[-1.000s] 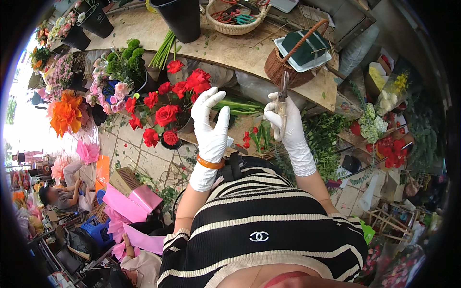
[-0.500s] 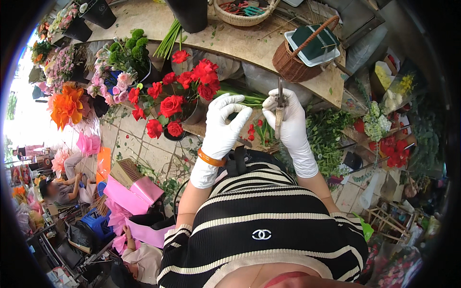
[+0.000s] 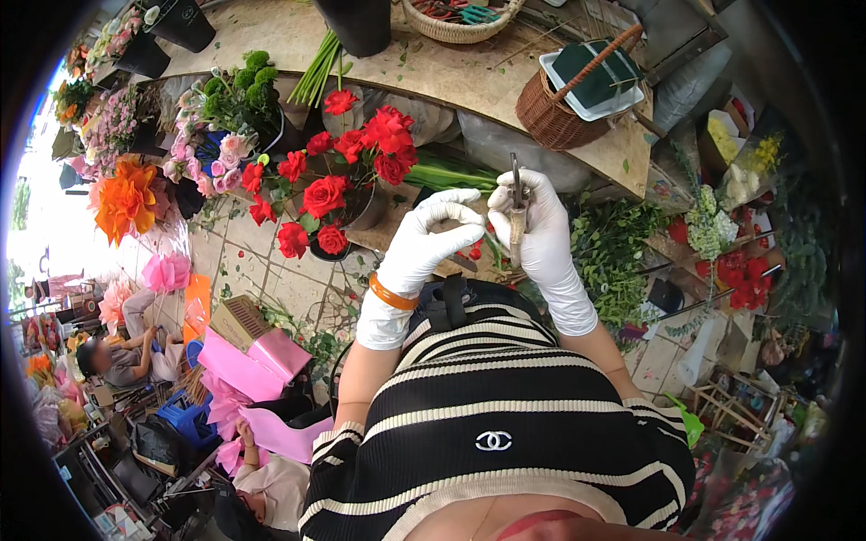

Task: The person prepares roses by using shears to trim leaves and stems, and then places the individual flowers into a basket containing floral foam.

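In front of my waist, both hands wear white gloves. My right hand (image 3: 544, 219) is closed around what look like worn pruning shears (image 3: 517, 221), seen edge-on, with the narrow dark blade pointing away from me. To its left, my left hand (image 3: 431, 236) is empty, its fingers curved and the thumb apart from them; an orange bangle (image 3: 393, 293) circles that wrist. Beyond my left hand stand red roses (image 3: 323, 195) in dark buckets. Long green stems (image 3: 456, 175) lie just past the hands, partly hidden by them.
A wooden workbench (image 3: 433, 77) runs across the far side, bearing a wicker basket (image 3: 552, 122) with a green block. Cut foliage (image 3: 609, 261) heaps up at my right. Pink wrapping paper (image 3: 244, 365) and two seated people are at the lower left.
My left hand has moved a little right and nearer to my right hand. My right hand has shifted slightly left, still holding the shears.
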`<state>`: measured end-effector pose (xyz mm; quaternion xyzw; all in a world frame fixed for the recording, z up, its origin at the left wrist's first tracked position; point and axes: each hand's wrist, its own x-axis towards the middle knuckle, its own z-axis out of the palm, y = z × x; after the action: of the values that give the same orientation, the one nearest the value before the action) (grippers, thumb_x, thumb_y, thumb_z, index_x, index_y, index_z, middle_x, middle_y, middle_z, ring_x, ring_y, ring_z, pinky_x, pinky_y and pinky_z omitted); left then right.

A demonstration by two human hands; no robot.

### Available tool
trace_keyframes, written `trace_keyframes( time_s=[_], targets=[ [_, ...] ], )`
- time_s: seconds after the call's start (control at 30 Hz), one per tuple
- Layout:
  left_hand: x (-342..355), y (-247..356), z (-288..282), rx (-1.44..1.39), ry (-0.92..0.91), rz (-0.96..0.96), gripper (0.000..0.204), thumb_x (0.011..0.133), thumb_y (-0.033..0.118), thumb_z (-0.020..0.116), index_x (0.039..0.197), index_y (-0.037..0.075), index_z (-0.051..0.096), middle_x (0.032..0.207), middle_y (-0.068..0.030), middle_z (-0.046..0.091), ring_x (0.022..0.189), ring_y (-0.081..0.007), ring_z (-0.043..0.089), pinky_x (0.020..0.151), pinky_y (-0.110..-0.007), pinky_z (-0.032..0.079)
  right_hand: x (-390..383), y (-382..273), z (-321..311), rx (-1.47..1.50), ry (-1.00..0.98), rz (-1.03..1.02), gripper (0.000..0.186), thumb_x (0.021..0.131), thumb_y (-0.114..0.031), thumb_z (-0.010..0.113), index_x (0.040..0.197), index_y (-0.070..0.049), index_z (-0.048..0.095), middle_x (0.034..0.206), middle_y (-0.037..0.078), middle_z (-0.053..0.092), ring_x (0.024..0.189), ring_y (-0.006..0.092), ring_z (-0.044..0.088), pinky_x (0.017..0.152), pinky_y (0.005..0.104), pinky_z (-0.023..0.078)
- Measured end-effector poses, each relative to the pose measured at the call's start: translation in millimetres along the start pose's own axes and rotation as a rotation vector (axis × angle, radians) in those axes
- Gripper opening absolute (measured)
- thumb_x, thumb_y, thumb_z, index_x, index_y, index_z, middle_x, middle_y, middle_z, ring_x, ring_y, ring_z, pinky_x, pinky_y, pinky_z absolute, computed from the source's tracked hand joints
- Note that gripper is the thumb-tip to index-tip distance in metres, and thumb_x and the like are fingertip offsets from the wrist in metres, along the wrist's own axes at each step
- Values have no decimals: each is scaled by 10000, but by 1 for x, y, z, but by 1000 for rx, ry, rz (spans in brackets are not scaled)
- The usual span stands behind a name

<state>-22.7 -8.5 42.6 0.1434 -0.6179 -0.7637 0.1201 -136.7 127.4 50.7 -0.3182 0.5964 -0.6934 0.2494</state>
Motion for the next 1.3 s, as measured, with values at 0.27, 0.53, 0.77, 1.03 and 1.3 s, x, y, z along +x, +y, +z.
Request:
trace_keyframes(
  time_s=[0.27, 0.53, 0.77, 1.03, 1.3],
  targets=[
    [5, -6, 3, 52, 77, 34, 149, 698, 117, 749, 822, 53, 694, 1155, -132, 590, 1112, -225, 519, 984, -352, 356, 0, -7, 5, 152, -41, 112, 415, 775, 83, 631, 1133, -49, 468, 892, 15, 557, 812, 72, 535, 736, 208, 453],
    [8, -17, 0, 101, 169, 143, 134, 700, 97, 736, 816, 57, 683, 1142, -125, 600, 1086, -238, 527, 962, -353, 370, 0, -6, 1, 145, -17, 102, 386, 788, 70, 621, 1125, -43, 470, 876, 42, 593, 716, 70, 548, 645, 187, 468],
    [16, -37, -26, 407, 363, 309, 152, 797, 72, 640, 941, 90, 688, 1218, -95, 578, 1204, -246, 423, 1037, -370, 302, -8, 0, -41, 277, 188, 158, 362, 843, -37, 582, 1173, -28, 436, 915, 96, 615, 741, 120, 606, 507, 148, 435],
    [20, -26, -14, 537, 363, 363, 202, 777, 0, 591, 945, 55, 688, 1210, -130, 574, 1175, -240, 476, 1017, -364, 332, -8, -10, -31, 73, 144, 183, 391, 783, -6, 623, 1141, -23, 467, 891, 67, 597, 758, 110, 586, 603, 193, 438],
    [15, -3, -1, -196, 140, 58, 206, 801, 42, 569, 978, 26, 673, 1291, -128, 521, 1222, -215, 443, 1065, -354, 261, -1, 7, -21, 144, 141, 98, 407, 791, 20, 601, 1164, -28, 447, 925, 84, 606, 834, 149, 591, 734, 236, 475]
  ],
)
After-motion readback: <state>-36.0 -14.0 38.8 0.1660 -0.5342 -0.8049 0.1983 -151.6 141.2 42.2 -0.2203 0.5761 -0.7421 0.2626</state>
